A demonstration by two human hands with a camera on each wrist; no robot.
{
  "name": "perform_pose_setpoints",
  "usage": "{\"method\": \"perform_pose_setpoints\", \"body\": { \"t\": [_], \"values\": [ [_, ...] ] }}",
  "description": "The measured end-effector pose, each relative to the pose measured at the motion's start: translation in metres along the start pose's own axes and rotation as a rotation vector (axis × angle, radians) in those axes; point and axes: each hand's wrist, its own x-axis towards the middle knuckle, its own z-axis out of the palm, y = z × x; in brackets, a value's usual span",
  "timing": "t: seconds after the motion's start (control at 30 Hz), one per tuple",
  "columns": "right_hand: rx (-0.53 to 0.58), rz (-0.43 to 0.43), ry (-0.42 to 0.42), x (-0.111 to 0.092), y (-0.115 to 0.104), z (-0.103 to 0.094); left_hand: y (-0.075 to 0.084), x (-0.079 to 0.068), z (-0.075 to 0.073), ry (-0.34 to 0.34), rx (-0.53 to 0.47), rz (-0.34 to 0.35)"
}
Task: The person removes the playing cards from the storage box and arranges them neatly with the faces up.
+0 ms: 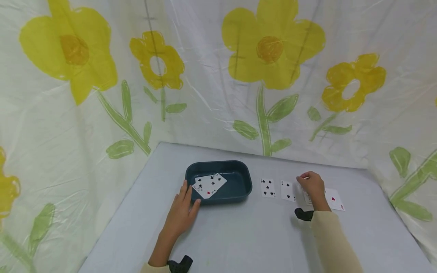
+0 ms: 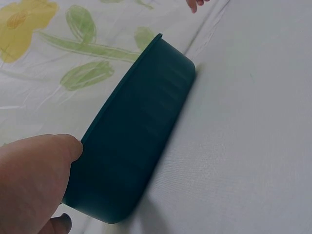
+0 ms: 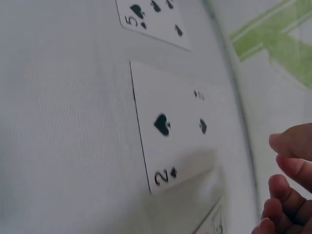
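My left hand rests at the near left corner of a dark teal tray, fingers along the left side. In the left wrist view the thumb touches the tray's rim. Several overlapping playing cards lie face up inside. My right hand is held above the cards on the table, thumb and fingers loosely bent, with nothing visible between them. Left of it lie the two of spades and the five of spades. A card beneath the hand is partly hidden.
A card with a red heart pip lies right of my right hand. The table has a white cover. Behind it hangs a pale curtain painted with yellow flowers.
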Motion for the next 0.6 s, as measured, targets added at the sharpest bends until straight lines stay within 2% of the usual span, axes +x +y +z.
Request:
{"method": "perform_pose_setpoints", "body": {
  "t": [0.43, 0.6],
  "values": [
    [0.062, -0.187, 0.013, -0.002, -0.061, 0.047, -0.001, 0.001, -0.001, -0.011, -0.006, -0.006],
    [0.064, -0.248, -0.015, -0.006, -0.085, 0.061, -0.002, 0.001, 0.001, -0.015, 0.000, -0.013]
  ]
}}
